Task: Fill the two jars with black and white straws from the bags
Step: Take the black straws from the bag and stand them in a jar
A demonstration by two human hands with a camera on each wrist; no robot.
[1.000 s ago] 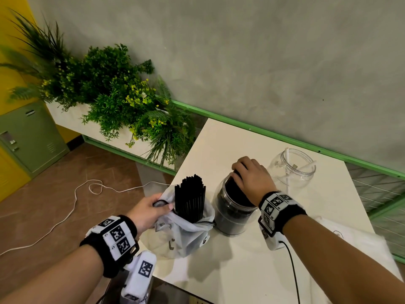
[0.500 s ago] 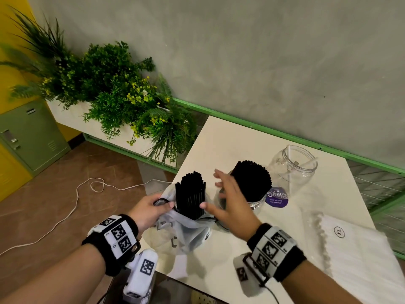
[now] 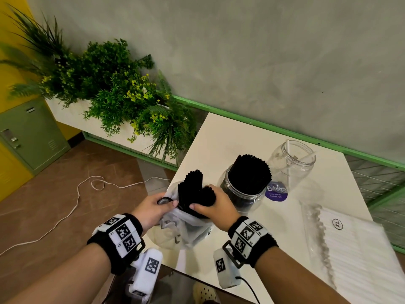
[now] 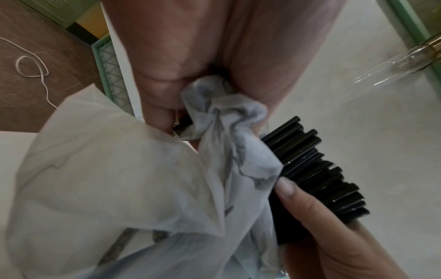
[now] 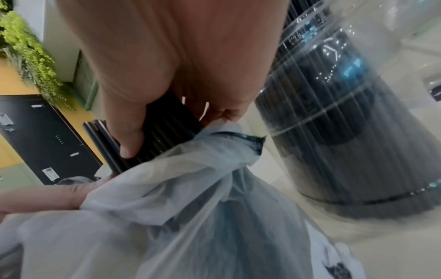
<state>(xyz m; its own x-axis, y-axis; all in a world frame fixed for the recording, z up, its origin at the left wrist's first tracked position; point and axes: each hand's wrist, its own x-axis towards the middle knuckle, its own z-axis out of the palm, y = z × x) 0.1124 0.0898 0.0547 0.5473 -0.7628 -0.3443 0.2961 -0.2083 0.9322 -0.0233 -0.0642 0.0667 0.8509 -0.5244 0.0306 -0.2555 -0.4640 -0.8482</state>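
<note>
A translucent white plastic bag (image 3: 186,227) stands at the table's near left corner with black straws (image 3: 190,187) sticking up out of it. My left hand (image 3: 153,207) pinches the bunched rim of the bag (image 4: 214,117). My right hand (image 3: 214,207) grips a bundle of the black straws (image 5: 164,120) at the bag's mouth. Just right of it stands a clear jar (image 3: 243,194) packed with black straws (image 3: 252,172). Behind that, a second clear jar (image 3: 291,165) holds one or two white straws.
A flat pack of white straws (image 3: 359,249) marked XL lies at the right of the white table (image 3: 232,139). A planter with green foliage (image 3: 114,88) stands left of the table. A white cable (image 3: 72,207) trails on the brown floor.
My right hand left the top of the black-straw jar, swung left to the bag, and now grips a bundle of straws there. The left hand kept hold of the bag's rim.
</note>
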